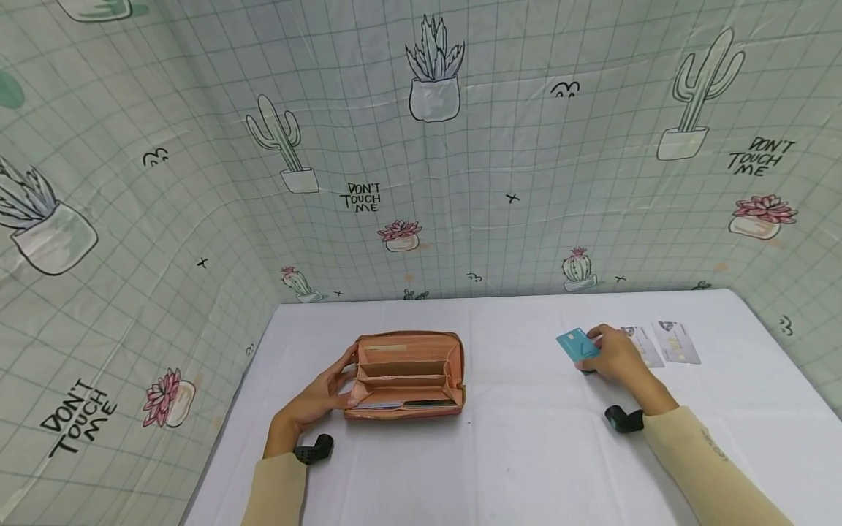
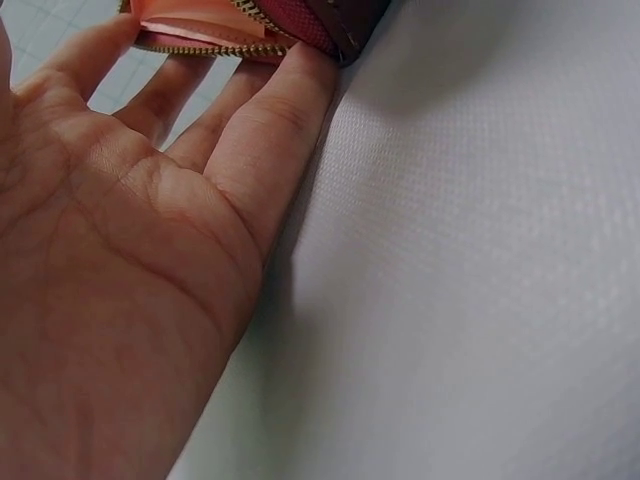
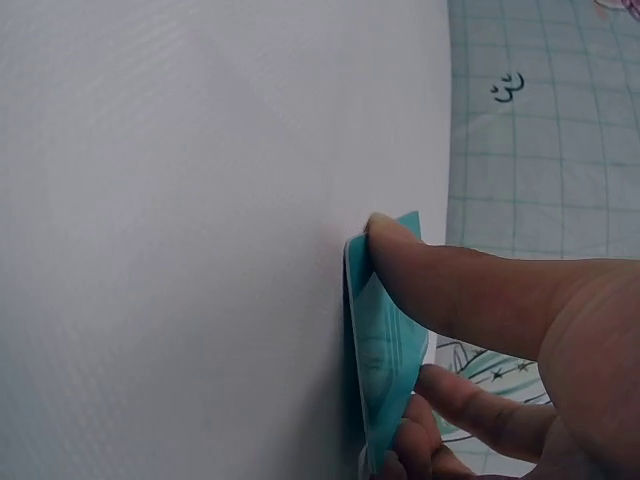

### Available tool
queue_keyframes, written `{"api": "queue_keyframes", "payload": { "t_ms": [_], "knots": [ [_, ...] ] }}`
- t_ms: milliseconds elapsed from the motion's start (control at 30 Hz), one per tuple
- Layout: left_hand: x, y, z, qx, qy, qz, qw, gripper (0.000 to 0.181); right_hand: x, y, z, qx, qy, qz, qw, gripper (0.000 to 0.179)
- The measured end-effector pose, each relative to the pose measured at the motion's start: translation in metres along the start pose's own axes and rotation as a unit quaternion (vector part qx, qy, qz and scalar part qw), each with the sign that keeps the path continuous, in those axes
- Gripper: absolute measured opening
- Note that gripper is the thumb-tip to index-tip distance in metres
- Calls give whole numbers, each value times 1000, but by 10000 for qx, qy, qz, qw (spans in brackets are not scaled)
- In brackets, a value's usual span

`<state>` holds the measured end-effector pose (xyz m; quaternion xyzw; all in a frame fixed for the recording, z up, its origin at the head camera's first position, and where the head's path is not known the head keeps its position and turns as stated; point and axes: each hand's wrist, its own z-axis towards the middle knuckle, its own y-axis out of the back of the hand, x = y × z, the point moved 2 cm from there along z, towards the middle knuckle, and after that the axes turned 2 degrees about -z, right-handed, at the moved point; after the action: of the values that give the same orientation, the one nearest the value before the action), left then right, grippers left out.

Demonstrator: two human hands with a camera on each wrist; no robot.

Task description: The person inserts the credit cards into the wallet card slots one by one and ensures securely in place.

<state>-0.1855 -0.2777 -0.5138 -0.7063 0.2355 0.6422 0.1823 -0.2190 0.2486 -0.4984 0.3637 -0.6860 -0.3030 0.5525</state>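
A brown zip-around wallet (image 1: 409, 343) lies spread wide on the table, its inner pockets facing up. Cards (image 1: 427, 403) show along its front slot. My left hand (image 1: 314, 400) grips the wallet's left end, thumb at the near corner and fingers along the far side; in the left wrist view the brass zipper (image 2: 215, 48) runs by the fingertips. Off to the right, my right hand (image 1: 618, 356) pinches a teal card (image 1: 576, 344) between thumb and fingers. The right wrist view shows this card (image 3: 388, 335) tilted on edge, close over the white cloth.
Two pale cards lie at the far right: one (image 1: 677, 342) in full view, the other (image 1: 645, 346) partly behind my right hand. A white cloth covers the table (image 1: 513, 453). Behind it hangs a grid-patterned curtain (image 1: 487, 161) with cactus drawings.
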Motion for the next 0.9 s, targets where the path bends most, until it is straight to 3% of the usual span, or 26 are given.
{"api": "queue_keyframes", "payload": {
  "t_ms": [267,500,900],
  "knots": [
    [0,0,0,-68,49,83,9999,92,-1,4,1,-185,114,221,9995,41],
    [1,1,0,-53,16,35,10000,91,5,10,-1,-151,706,486,9962,24],
    [-1,1,1,-28,-23,26,10000,90,56,14,-3,-184,1662,1124,9795,21]
  ]
}}
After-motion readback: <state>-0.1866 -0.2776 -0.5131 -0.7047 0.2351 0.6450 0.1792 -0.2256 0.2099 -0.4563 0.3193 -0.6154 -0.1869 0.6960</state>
